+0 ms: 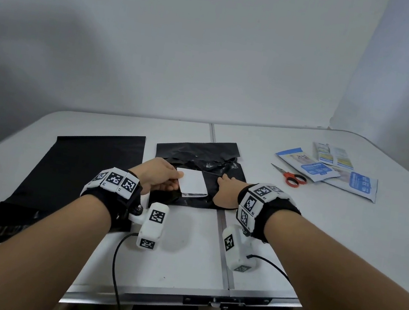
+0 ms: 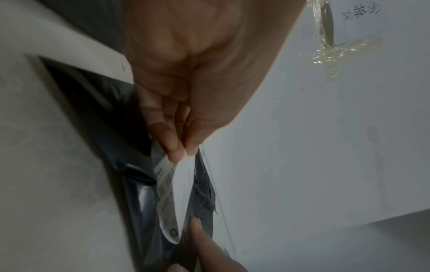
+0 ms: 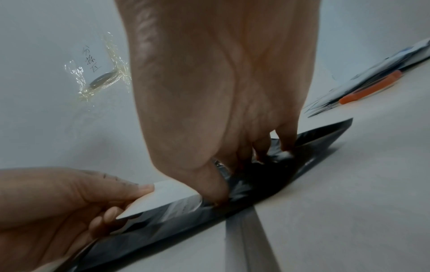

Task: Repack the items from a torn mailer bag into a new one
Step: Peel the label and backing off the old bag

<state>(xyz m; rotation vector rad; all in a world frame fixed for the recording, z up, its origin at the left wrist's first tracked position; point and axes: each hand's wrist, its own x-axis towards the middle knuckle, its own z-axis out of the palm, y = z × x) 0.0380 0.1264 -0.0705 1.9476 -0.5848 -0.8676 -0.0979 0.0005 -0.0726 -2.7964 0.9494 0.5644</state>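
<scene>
A torn, crumpled black mailer bag (image 1: 198, 154) lies at the table's middle. On it is a white label (image 1: 192, 183) with a barcode strip along its edge (image 2: 167, 193). My left hand (image 1: 160, 177) pinches the label's left edge between thumb and fingers (image 2: 173, 147) and lifts it off the plastic. My right hand (image 1: 225, 189) sits just right of the label, its thumb and bent fingertips (image 3: 260, 158) digging into the bag (image 3: 267, 184), which bunches between them. A flat new black mailer (image 1: 77, 176) lies to the left. Several blue-and-white packets (image 1: 307, 164) lie at the far right.
Red-handled scissors (image 1: 292, 177) lie beside the packets. A metal seam (image 1: 224, 249) runs down the white folding table, under the torn bag. The wall stands close behind. Cables trail from both wrist cameras over the front edge.
</scene>
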